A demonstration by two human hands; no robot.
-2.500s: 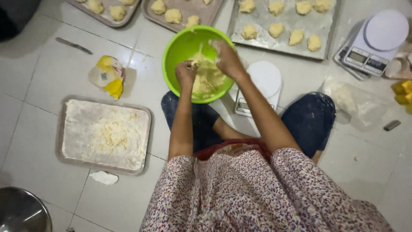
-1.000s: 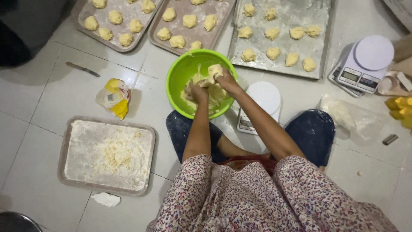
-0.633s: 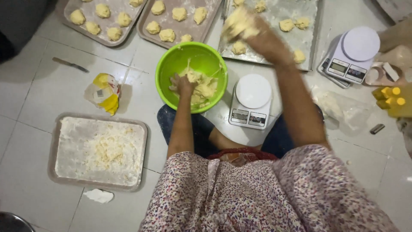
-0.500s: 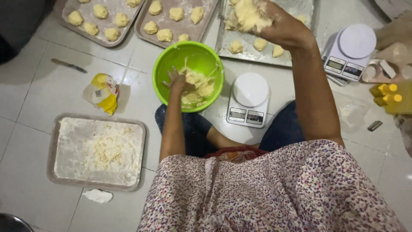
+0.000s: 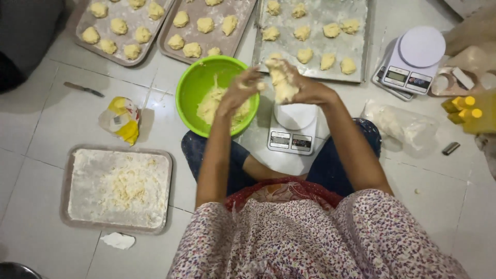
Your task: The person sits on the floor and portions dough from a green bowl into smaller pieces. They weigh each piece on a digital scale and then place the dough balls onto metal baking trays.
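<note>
Seated person on a tiled floor [image 5: 46, 129], seen from above. The right hand [image 5: 305, 88] is cupped round a dough lump [image 5: 283, 82], fingers curled against it, raised over the white scale [image 5: 292, 126] that stands just before the knees. The left hand [image 5: 238, 93] is loosely spread, fingers bent and floury, hanging above the rim of the green bowl [image 5: 194, 85]; it sits just beside the lump, and whether it touches it cannot be told. The bowl stands on the floor left of the scale and holds more yellow dough [image 5: 214, 103].

Beyond the hands, three trays lie side by side: a left tray [image 5: 82, 49] and a middle tray [image 5: 243, 23] carrying rows of dough pieces, and a floured right tray [image 5: 361, 62] with more pieces. A second scale [image 5: 411, 59] stands to the right of that tray. A floured tray [image 5: 118, 188] with shreds on it lies near the left knee, and a yellow packet [image 5: 121, 119] and a knife [image 5: 83, 89] lie farther out. A clear bag [image 5: 400, 124] lies right of the knees, with yellow bottles [image 5: 465, 111] at the edge.
</note>
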